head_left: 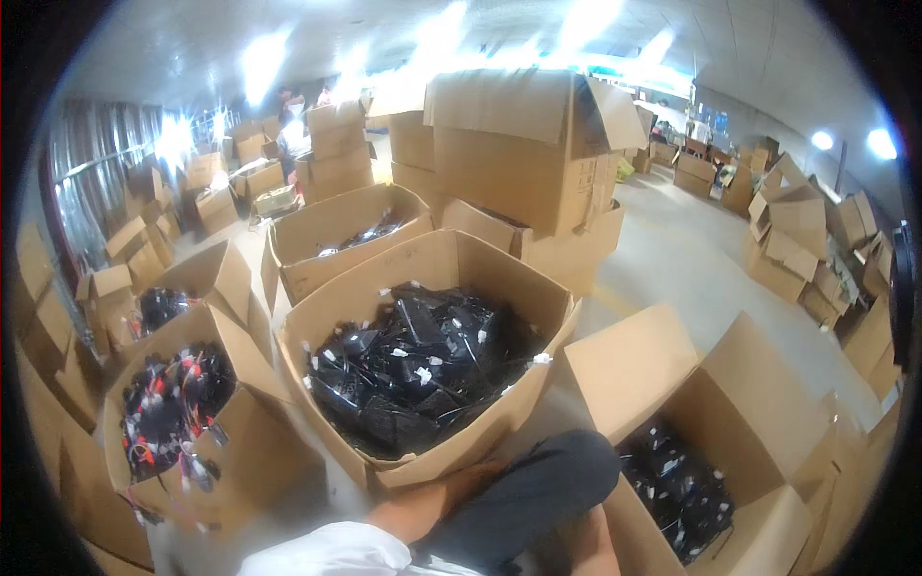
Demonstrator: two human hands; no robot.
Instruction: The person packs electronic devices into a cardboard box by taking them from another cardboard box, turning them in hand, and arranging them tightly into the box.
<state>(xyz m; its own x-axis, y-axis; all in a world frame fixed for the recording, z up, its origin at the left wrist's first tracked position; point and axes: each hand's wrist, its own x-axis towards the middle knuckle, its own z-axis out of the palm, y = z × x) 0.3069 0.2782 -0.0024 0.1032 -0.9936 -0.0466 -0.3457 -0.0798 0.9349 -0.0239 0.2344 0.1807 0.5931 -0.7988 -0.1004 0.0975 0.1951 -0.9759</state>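
Note:
My left forearm comes out of a white sleeve and reaches along the near wall of a large cardboard box. My raised knee, in dark trousers, covers much of it, and the fingers of my left hand are hidden. Bare skin of my right arm shows just right of the knee; no fingers can be made out there. Inside the large box lies a heap of black adapter-like blocks with cables and small white connectors.
At right stands an open box of black parts with white connectors. A box at left holds parts with red and white wires. Tall cartons rise behind, and more boxes line the grey floor.

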